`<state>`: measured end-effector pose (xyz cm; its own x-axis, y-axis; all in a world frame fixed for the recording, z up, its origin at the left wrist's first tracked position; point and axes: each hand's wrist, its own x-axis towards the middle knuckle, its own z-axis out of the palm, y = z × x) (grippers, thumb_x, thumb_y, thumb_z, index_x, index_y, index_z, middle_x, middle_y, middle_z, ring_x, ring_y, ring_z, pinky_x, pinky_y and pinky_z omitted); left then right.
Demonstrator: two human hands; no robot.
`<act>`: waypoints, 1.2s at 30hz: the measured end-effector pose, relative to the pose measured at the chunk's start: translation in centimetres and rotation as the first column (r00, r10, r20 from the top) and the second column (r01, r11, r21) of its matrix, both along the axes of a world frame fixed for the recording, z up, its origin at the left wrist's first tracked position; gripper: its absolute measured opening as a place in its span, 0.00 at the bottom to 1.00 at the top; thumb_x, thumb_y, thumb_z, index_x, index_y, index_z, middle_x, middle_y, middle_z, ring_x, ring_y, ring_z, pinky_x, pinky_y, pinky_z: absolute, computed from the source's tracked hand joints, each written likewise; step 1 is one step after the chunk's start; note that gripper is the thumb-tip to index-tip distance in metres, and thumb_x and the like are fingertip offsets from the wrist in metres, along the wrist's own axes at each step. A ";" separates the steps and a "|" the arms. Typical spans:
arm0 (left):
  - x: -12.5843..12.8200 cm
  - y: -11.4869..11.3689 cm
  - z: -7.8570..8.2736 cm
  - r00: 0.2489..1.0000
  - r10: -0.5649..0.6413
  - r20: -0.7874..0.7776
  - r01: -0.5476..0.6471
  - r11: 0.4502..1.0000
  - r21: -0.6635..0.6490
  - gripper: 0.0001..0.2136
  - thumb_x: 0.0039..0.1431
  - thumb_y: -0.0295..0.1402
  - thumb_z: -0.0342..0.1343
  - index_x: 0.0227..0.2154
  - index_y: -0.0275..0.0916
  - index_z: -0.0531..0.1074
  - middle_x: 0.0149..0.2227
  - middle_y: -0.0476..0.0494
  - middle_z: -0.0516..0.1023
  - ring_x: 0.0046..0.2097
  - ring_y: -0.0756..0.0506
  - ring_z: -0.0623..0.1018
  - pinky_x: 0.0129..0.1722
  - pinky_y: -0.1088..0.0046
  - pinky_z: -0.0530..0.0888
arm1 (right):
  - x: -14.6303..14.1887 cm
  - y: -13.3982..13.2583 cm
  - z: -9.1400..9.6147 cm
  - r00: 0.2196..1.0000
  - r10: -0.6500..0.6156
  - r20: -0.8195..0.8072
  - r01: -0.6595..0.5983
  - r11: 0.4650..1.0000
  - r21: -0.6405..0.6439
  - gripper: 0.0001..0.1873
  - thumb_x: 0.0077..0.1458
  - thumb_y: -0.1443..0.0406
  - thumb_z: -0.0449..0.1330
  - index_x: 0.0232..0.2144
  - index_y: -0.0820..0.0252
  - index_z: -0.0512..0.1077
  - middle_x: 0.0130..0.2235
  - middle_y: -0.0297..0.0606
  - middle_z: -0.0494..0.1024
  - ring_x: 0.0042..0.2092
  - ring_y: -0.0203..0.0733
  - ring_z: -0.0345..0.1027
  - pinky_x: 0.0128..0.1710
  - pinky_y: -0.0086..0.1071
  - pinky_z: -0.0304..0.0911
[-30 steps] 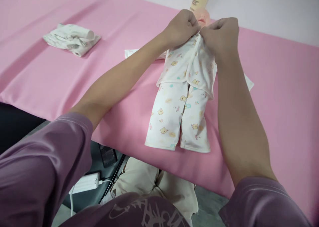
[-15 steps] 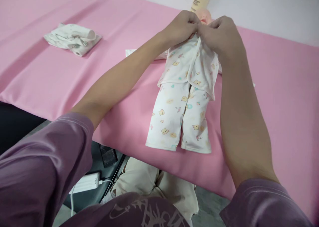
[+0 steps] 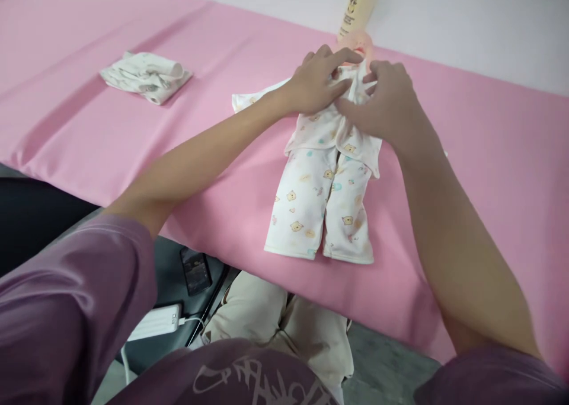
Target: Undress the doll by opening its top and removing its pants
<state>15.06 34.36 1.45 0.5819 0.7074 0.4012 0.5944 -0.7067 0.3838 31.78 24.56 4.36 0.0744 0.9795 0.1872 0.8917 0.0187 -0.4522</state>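
A doll (image 3: 355, 40) lies on its back, dressed in a white baby shirt (image 3: 317, 133) and matching baby pants (image 3: 297, 206), both printed with small bears. Across the shirt's chest reaches my left hand (image 3: 317, 80), its fingers spread and loose over the cloth. My right hand (image 3: 383, 101) is on the other side of the front opening, thumb and fingers apart, curved near the collar. Both hands cover part of the shirt's upper front, so its fasteners there are hidden. One shirt sleeve (image 3: 244, 101) sticks out flat to the left.
The doll lies on a pink padded table (image 3: 213, 174). Folded white printed cloth (image 3: 144, 76) sits at the left. Behind the doll's head stands a cream-coloured bottle (image 3: 357, 10) by the wall. Below the edge are a phone (image 3: 195, 271) and a white power bank (image 3: 155, 322) with cables.
My hands have parted from their pinch at the shirt's collar and come down a little toward me. The fingers have opened, and more of the left sleeve shows.
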 end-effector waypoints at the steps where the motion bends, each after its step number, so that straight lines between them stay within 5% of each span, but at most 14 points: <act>1: -0.6 -1.0 -0.2 1.000 -0.008 0.007 0.008 1.000 0.027 0.21 0.71 0.42 0.54 0.65 0.58 0.69 0.52 0.42 0.77 0.57 0.33 0.74 0.54 0.45 0.71 | 0.0 -1.6 -0.3 0.998 0.047 0.032 -0.047 0.999 0.020 0.47 0.58 0.58 0.73 0.71 0.69 0.60 0.67 0.57 0.66 0.65 0.60 0.64 0.67 0.57 0.63; 6: -3.5 -6.9 -1.2 0.996 -0.087 -0.022 0.088 0.995 0.046 0.28 0.61 0.50 0.63 0.63 0.55 0.68 0.63 0.37 0.70 0.64 0.27 0.68 0.60 0.41 0.70 | 0.2 -8.1 -2.9 0.965 0.236 0.116 -0.252 0.954 0.160 0.35 0.58 0.59 0.69 0.65 0.56 0.66 0.63 0.53 0.70 0.68 0.67 0.62 0.67 0.65 0.62; 10: -4.4 -9.5 -1.8 0.993 -0.097 -0.073 0.104 0.989 0.104 0.30 0.63 0.49 0.62 0.65 0.47 0.66 0.66 0.32 0.67 0.66 0.26 0.67 0.61 0.41 0.68 | 0.1 -9.6 -5.2 0.959 0.243 0.147 -0.275 0.925 0.262 0.33 0.63 0.60 0.65 0.68 0.53 0.65 0.68 0.52 0.68 0.69 0.69 0.62 0.67 0.69 0.61; 20: -4.0 -9.8 -2.1 1.000 -0.010 -0.018 0.013 0.981 0.194 0.20 0.64 0.43 0.62 0.57 0.49 0.70 0.55 0.33 0.73 0.55 0.28 0.72 0.56 0.39 0.70 | 0.1 -9.3 -5.2 0.975 0.172 0.140 -0.211 0.912 0.351 0.23 0.70 0.68 0.51 0.61 0.53 0.76 0.63 0.48 0.77 0.62 0.60 0.71 0.63 0.58 0.69; 30: -4.2 -9.3 -0.8 0.983 0.023 -0.184 0.012 0.983 0.184 0.13 0.75 0.43 0.51 0.52 0.42 0.72 0.50 0.32 0.79 0.49 0.32 0.78 0.45 0.54 0.72 | 1.2 -7.3 -5.8 0.991 0.132 -0.005 -0.118 0.900 0.420 0.16 0.65 0.65 0.60 0.54 0.49 0.76 0.53 0.46 0.76 0.54 0.57 0.72 0.54 0.55 0.74; 36: -5.9 -8.8 -0.6 0.988 0.033 -0.149 -0.009 0.988 0.157 0.14 0.74 0.43 0.51 0.54 0.43 0.73 0.45 0.35 0.82 0.49 0.32 0.80 0.46 0.54 0.72 | 2.0 -6.6 -6.0 0.996 0.089 -0.001 -0.080 0.899 0.430 0.13 0.67 0.62 0.58 0.52 0.48 0.75 0.46 0.43 0.75 0.46 0.54 0.74 0.49 0.54 0.74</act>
